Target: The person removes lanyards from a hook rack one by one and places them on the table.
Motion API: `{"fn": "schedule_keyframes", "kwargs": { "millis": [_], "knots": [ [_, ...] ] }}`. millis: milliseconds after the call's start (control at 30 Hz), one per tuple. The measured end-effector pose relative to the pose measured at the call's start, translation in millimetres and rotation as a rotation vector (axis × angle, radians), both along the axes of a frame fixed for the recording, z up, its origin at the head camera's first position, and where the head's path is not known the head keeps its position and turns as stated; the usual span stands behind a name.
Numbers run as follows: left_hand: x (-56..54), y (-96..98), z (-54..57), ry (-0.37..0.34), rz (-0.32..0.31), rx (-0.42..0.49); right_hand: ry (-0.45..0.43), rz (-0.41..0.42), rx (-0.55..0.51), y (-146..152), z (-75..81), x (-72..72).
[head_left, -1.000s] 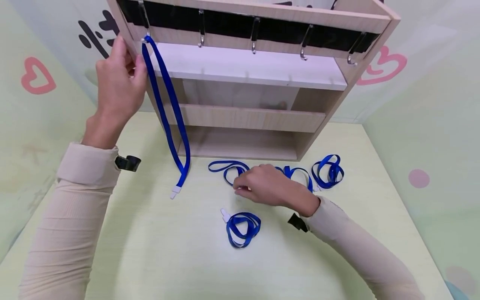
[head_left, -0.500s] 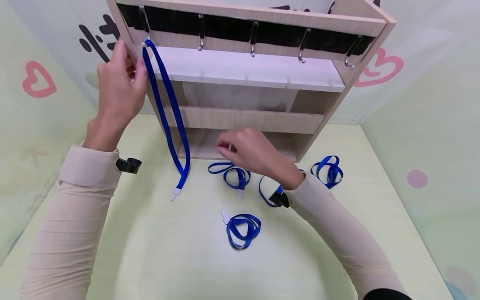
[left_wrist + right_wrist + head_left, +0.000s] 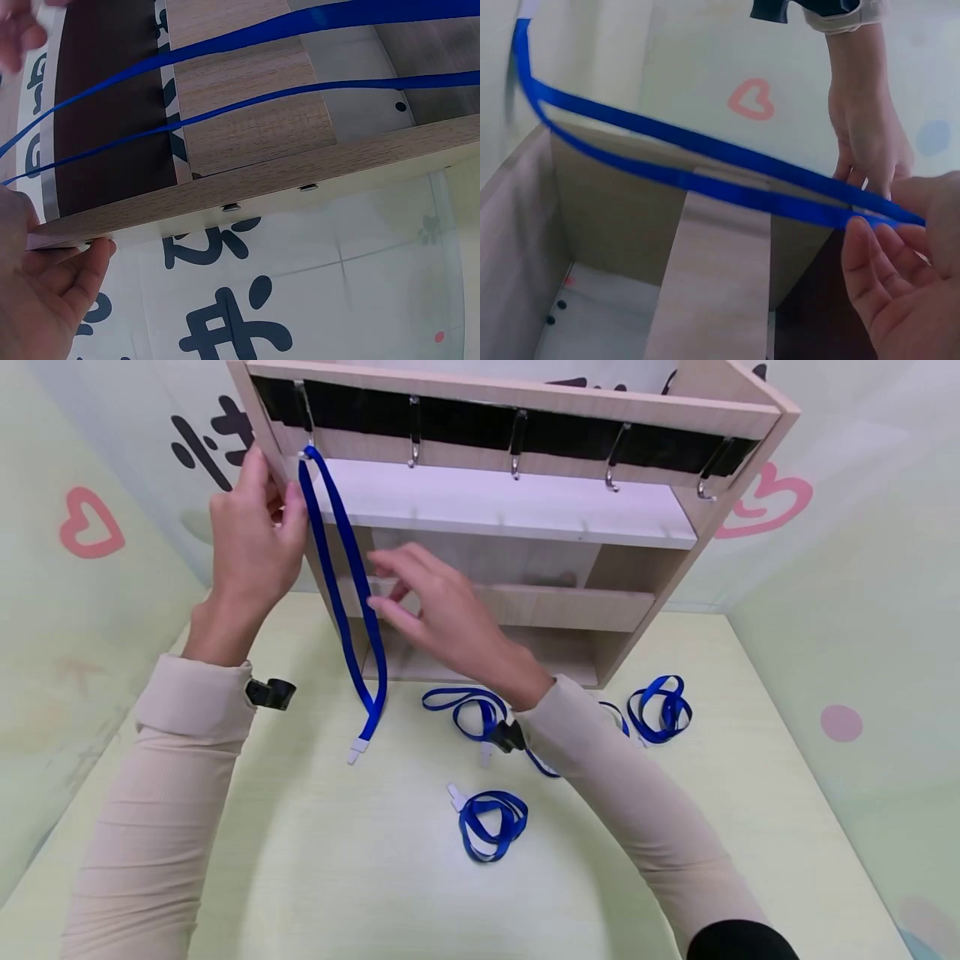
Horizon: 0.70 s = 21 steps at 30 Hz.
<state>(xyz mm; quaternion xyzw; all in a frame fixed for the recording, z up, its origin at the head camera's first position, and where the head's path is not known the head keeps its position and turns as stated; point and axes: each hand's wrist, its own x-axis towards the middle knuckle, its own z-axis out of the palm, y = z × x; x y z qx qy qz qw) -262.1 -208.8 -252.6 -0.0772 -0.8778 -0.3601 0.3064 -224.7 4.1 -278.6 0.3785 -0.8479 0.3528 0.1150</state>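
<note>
My left hand (image 3: 258, 539) grips the left side panel of a wooden shelf rack (image 3: 570, 606); in the left wrist view its fingers curl round the panel's edge (image 3: 172, 196). Beside that hand a blue lanyard (image 3: 349, 543) hangs in a long loop from the leftmost metal hook (image 3: 306, 418), its white clip (image 3: 357, 750) at the bottom. My right hand (image 3: 442, 606) is raised in front of the shelves, thumb and fingers spread apart. Its fingertips are close to the lanyard's right strap; the right wrist view shows the strap (image 3: 727, 191) passing by the fingers, contact unclear.
More metal hooks (image 3: 516, 443) line the black strip to the right. On the table (image 3: 360, 868) lie several coiled blue lanyards: one in front (image 3: 491, 827), one at the right (image 3: 660, 710), others partly under the right forearm. Patterned walls (image 3: 847, 652) stand around.
My right hand has risen from the coiled lanyards on the table, moving up and left to the hanging lanyard, and its fingers have spread. The left hand keeps its hold on the panel.
</note>
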Motion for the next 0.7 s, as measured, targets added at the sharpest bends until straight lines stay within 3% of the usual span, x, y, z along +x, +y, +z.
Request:
{"fn": "schedule_keyframes", "kwargs": {
  "millis": [233, 500, 700],
  "knots": [
    [0.1, -0.7, -1.3, 0.020, 0.000, -0.018, -0.024, 0.006, -0.119, -32.7, 18.5, -3.8],
    [0.2, 1.2, -0.8, 0.019, -0.003, -0.024, -0.206, -0.043, -0.129, -55.2, 33.1, -10.9],
    [0.4, 1.7, -0.1, -0.003, 0.002, -0.015, -0.192, -0.128, -0.188, -69.3, 42.5, -14.2]
  ]
}}
